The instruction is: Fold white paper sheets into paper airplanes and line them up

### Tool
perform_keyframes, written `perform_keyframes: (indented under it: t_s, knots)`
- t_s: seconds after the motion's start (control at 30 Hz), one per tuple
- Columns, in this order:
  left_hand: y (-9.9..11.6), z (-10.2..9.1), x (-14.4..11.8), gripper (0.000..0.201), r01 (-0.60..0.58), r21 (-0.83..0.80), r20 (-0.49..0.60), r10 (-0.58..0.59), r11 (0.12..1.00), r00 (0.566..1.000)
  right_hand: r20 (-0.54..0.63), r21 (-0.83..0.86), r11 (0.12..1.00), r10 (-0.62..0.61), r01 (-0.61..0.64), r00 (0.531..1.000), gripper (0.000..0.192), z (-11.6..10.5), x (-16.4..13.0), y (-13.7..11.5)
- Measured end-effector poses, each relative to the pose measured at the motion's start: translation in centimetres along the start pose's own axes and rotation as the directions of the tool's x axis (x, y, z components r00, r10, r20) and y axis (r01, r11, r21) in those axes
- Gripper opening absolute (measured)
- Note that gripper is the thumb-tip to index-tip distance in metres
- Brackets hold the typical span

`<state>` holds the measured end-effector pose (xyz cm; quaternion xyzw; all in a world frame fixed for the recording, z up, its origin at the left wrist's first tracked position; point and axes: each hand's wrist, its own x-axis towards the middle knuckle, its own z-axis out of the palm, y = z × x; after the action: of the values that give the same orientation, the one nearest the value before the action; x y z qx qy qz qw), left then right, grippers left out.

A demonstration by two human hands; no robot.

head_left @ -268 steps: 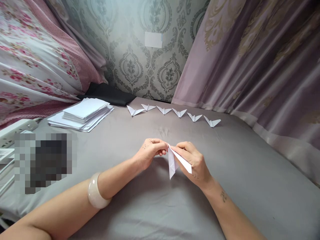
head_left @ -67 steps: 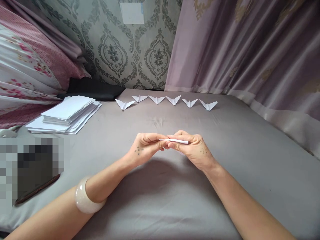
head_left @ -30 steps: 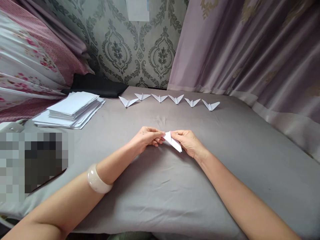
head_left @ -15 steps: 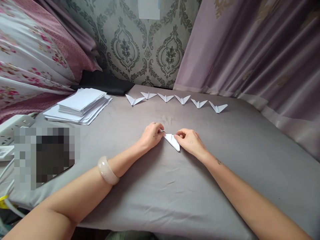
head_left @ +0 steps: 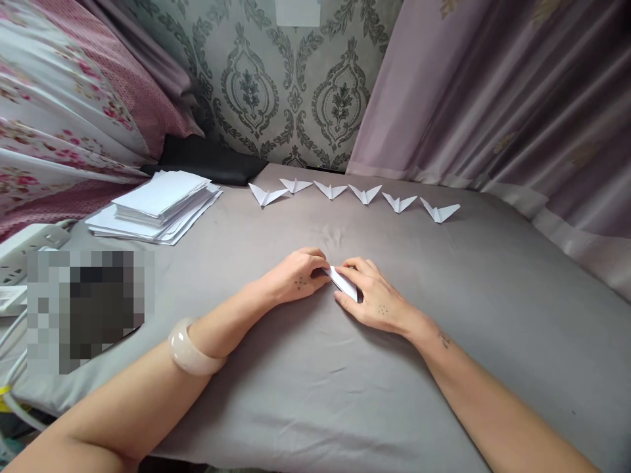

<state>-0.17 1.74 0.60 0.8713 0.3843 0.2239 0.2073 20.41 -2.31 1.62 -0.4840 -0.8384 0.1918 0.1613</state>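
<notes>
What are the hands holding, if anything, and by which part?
Folded white paper: the left hand pinches its far-left tip; the right hand touches its right side.

Single head-worn view, facing forward and tilted down, close in, both forearms [head_left: 236, 318] in from lower corners, left hand [head_left: 300, 274] and right hand [head_left: 377, 294] near center, gray surface [head_left: 305, 394] below, patterned wall [head_left: 296, 98] at top.

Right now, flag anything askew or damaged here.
The paper stack is ragged, its sheets unevenly squared. The leftmost folded bird breaks the row's line, sitting nearer than its neighbour. I see no spill or obvious tear.
</notes>
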Motion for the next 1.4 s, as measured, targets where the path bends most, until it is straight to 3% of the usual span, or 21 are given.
perform_keyframes:
  t_s: [0.2,0.43,0.67,0.87,1.13,1.4]
  knots:
    - [-0.7,0.7,0.0,0.023,-0.047,0.072,-0.029,0.049,0.996,0.998,-0.045,0.033,0.999,-0.010,0.012,0.999,0.037,0.3,0.1,0.7]
    - [-0.4,0.5,-0.2,0.033,-0.102,0.195,0.021,0.100,0.975,0.995,-0.107,0.069,0.997,-0.031,0.038,0.994,0.032,0.4,0.3,0.9]
    - [-0.5,0.7,-0.2,0.030,-0.091,0.179,0.004,0.092,0.980,0.996,-0.095,0.113,0.993,-0.006,0.017,0.995,0.028,0.6,1.4,1.6]
    - [-0.7,0.5,-0.1,0.010,0.011,0.024,-0.049,-0.010,1.000,0.999,-0.111,0.079,0.997,-0.004,0.013,0.994,0.023,0.9,2.2,2.0]
    - [-0.4,1.0,0.0,0.020,0.106,-0.028,-0.103,-0.109,0.994,0.989,-0.152,0.159,0.981,0.134,-0.110,0.979,0.022,1.3,2.8,1.5]
    - [0.0,1.2,0.1,0.015,0.234,-0.106,-0.139,-0.247,0.967,0.959,-0.129,0.269,0.939,0.256,-0.214,0.958,0.023,1.1,3.0,1.0]
